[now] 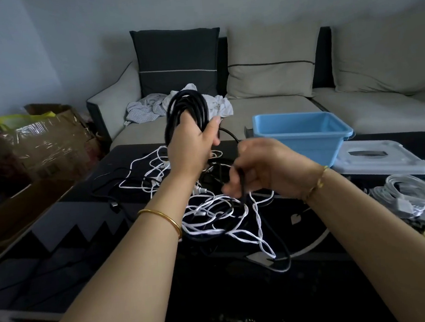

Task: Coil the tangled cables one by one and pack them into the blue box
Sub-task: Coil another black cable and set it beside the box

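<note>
— Dark table [217,300] nearest the camera: what lies on it?

— At its far right stands the blue box [307,150], open-topped, with its pale lid [384,162] flat just beside it. In the middle of the table sprawls a tangle of white and black cables [223,216].

— And the hands?

— Left hand [192,147] hovers above the tangle, fingers and thumb wrapped round a black coil [186,104]. Right hand [265,169] is blurred, and its fingers curl round a black strand [242,184] that leads down into the tangle.
</note>
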`<action>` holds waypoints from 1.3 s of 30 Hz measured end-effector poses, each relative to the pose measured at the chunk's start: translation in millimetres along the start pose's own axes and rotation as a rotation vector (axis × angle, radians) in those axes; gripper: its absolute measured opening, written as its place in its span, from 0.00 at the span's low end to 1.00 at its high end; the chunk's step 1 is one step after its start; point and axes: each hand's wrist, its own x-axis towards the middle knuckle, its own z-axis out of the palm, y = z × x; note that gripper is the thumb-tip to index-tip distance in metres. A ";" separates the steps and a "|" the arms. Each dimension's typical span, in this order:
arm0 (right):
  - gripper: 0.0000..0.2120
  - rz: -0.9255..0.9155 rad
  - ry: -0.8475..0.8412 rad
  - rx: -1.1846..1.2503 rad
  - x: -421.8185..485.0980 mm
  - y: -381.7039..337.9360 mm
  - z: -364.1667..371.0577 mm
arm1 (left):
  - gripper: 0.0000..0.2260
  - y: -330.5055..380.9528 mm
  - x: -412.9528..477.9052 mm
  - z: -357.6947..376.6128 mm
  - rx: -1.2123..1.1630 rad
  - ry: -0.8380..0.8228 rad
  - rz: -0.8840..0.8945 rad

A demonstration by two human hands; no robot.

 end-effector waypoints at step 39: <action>0.06 -0.192 0.487 -0.684 42.0 63.6 -26.8 | 0.19 10.3 3.7 -30.8 -1.215 -0.857 -0.776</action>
